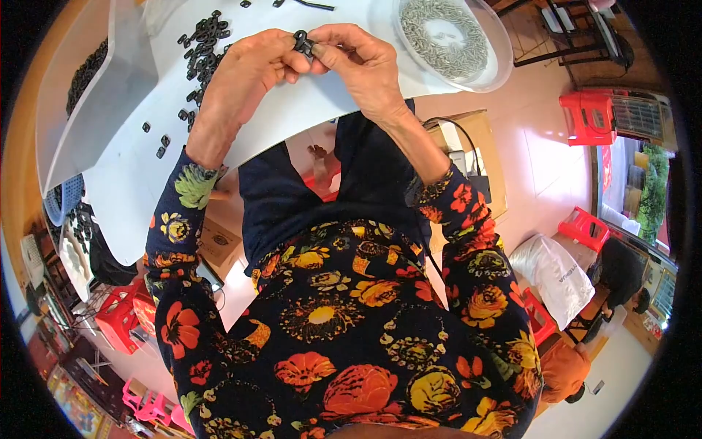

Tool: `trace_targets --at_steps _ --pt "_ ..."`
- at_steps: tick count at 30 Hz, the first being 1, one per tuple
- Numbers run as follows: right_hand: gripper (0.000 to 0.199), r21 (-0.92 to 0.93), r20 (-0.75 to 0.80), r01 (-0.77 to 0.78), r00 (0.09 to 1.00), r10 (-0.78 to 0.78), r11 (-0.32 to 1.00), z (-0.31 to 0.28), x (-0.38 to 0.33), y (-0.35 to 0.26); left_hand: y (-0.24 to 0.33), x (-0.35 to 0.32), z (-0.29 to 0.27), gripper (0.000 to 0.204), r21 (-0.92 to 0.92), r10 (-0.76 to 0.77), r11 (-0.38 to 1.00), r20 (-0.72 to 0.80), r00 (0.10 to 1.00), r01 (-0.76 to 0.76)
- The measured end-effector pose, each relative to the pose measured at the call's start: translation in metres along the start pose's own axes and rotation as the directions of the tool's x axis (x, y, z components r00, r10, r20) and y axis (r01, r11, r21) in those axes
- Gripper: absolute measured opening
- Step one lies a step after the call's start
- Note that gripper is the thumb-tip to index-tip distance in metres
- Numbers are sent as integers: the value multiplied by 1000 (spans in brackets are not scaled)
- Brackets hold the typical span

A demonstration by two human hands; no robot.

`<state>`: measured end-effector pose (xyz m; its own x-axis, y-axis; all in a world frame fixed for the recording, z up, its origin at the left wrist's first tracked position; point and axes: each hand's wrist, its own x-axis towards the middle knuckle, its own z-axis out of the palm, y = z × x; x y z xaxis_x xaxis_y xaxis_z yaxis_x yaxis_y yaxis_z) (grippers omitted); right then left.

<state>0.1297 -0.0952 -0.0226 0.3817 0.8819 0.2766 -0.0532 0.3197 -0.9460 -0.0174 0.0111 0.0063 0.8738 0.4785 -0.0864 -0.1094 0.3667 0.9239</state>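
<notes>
Over the white tabletop (124,186) my two hands meet, with a small black part (301,41) between their fingertips. It has a ring-shaped end pointing away from me. My left hand (248,73) pinches it from the left, and my right hand (363,69) grips its other side with thumb and forefinger. Fingers cover much of the part, so its full shape cannot be made out. Beside my left hand lies a loose heap of similar black parts (208,36). A clear round tub (499,58) with many small silvery pins or screws stands right of my right hand.
A translucent curved panel (95,95) rises at the left, with more black pieces behind it. A blue basket (69,197) hangs below the table's left side. Red stools (589,117) and a white sack (553,278) stand to the right. Other people sit at the lower right.
</notes>
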Motion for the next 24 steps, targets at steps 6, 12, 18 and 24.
trace_targets --at_steps 6,12,18,24 --pt "18 2 -9 25 1000 -25 1000 3 -1 -3 1 3 6 21 283 79 958 -102 992 -48" --pt "25 -8 -25 34 999 -34 999 2 -2 -2 15 3 10 24 730 116 678 8 993 -85" --pt "26 -20 -66 52 996 -53 998 4 -1 0 10 10 5 30 582 123 805 25 992 -114" --pt "24 28 -96 65 993 -62 997 1 0 3 -12 3 32 31 560 311 811 -170 935 -168"
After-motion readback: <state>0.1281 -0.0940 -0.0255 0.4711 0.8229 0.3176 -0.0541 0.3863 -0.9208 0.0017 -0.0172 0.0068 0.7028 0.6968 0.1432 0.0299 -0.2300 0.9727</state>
